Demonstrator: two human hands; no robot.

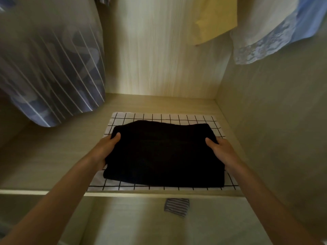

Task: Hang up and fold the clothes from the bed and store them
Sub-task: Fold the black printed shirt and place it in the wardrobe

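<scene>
With both hands — left [104, 149], right [223, 150] — gripping the black fold's [162, 156] sides, lower it squarely onto the checked cloth [177, 117] — then slide fingers out flat.

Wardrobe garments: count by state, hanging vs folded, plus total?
Hanging: 3 (striped shirt, yellow garment, blue lace garment)
Folded: 3 (black garment, checked cloth, small striped piece)
Total: 6

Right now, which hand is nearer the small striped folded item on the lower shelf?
Right, though only slightly. The right hand grips the black folded garment above and right of the striped item; the left hand grips it farther up-left.
</scene>
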